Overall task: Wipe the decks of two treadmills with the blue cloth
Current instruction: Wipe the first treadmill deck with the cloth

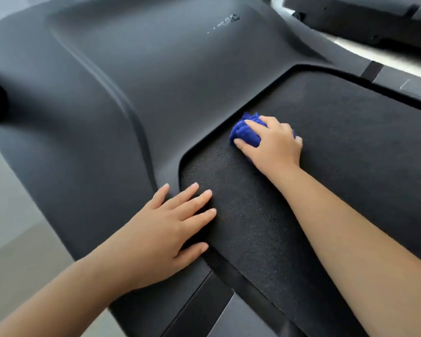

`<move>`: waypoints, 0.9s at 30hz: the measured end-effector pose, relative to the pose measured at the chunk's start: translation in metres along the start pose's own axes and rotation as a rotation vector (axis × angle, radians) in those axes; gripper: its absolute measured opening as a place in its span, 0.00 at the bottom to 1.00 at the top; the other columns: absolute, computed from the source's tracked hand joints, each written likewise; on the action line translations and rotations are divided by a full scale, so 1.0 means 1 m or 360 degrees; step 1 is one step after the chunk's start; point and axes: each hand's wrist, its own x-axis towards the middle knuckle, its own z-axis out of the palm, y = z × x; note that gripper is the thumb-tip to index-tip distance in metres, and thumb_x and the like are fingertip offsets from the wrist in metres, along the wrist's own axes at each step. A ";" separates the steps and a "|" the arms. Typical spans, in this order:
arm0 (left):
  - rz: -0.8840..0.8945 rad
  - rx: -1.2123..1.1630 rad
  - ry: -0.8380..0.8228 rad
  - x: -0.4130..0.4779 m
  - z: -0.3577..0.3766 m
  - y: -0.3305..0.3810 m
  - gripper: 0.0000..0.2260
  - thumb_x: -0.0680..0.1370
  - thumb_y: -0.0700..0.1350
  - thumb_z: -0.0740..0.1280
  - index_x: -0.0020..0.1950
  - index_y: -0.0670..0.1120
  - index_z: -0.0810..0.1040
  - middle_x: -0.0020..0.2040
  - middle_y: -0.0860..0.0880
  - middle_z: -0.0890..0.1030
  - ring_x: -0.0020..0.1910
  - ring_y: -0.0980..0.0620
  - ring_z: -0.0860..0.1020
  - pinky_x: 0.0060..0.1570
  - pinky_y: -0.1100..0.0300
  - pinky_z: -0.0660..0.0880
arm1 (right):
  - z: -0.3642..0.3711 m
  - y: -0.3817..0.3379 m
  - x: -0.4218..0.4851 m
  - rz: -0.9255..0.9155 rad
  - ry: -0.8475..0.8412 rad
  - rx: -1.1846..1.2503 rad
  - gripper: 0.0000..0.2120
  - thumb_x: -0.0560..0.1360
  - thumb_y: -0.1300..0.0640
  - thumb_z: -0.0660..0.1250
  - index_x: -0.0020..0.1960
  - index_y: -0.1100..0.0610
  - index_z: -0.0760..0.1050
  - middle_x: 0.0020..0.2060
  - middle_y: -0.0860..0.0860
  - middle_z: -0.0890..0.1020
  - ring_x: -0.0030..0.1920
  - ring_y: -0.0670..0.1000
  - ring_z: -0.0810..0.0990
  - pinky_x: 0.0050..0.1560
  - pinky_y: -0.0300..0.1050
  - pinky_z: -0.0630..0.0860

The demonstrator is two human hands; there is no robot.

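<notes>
A: What do we see from the head camera?

B: We look down on the front end of a dark treadmill. Its black, grainy deck (350,171) fills the lower right. A smooth grey motor cover (131,93) wraps around the deck's front edge.

A: Where is the blue cloth?

B: We find the blue cloth (243,132) bunched up on the deck, close to the curved seam where deck meets cover. The right hand (276,143) lies on top of it. Its fingers (253,124) curl over the bundle and press it to the deck, and the thumb reaches round the near side of the cloth.

A: And the other hand?

B: We see the left hand (161,229) lying flat, palm down, nearer to us. Its fingers (199,198) are straight and spread, holding nothing. The palm rests on the cover's edge and the fingertips reach onto the deck. The two hands are apart.

A: Anything else around?

B: At the top right we make out part of a second treadmill (365,18), and pale floor (12,227) shows at the left
</notes>
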 end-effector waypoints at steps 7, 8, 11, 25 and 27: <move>-0.0068 0.0046 0.0288 -0.015 0.004 -0.010 0.27 0.80 0.57 0.44 0.61 0.47 0.78 0.65 0.45 0.74 0.67 0.45 0.69 0.66 0.47 0.60 | 0.007 -0.036 -0.070 -0.0310 0.0228 0.0086 0.23 0.68 0.37 0.60 0.59 0.45 0.78 0.60 0.50 0.77 0.57 0.57 0.75 0.57 0.62 0.67; -0.0082 0.0064 0.0332 -0.016 0.003 -0.011 0.28 0.81 0.57 0.43 0.60 0.46 0.78 0.64 0.44 0.75 0.66 0.44 0.70 0.65 0.45 0.62 | 0.005 -0.042 -0.086 -0.0406 0.0267 0.0148 0.24 0.66 0.36 0.59 0.56 0.46 0.80 0.57 0.51 0.79 0.53 0.56 0.78 0.54 0.63 0.70; -0.0178 0.0065 0.0419 -0.023 -0.002 -0.012 0.28 0.81 0.56 0.43 0.58 0.45 0.80 0.62 0.44 0.77 0.64 0.43 0.73 0.60 0.39 0.64 | 0.004 -0.044 -0.100 -0.0587 0.0214 0.0159 0.25 0.65 0.35 0.58 0.53 0.45 0.81 0.54 0.49 0.81 0.49 0.55 0.80 0.50 0.60 0.73; -0.0160 -0.0119 0.0671 -0.018 -0.020 0.045 0.25 0.81 0.55 0.46 0.64 0.44 0.75 0.66 0.45 0.74 0.66 0.45 0.69 0.62 0.43 0.63 | -0.014 -0.025 -0.161 -0.0492 0.0167 0.0193 0.24 0.65 0.36 0.57 0.52 0.46 0.81 0.52 0.50 0.81 0.49 0.55 0.80 0.51 0.62 0.74; -0.0117 -0.0106 0.0651 -0.005 -0.021 0.062 0.24 0.80 0.55 0.47 0.65 0.45 0.74 0.66 0.45 0.74 0.66 0.44 0.70 0.61 0.43 0.63 | -0.021 -0.014 -0.171 -0.0490 0.0149 0.0204 0.23 0.64 0.36 0.60 0.51 0.45 0.81 0.52 0.50 0.81 0.48 0.55 0.80 0.50 0.62 0.75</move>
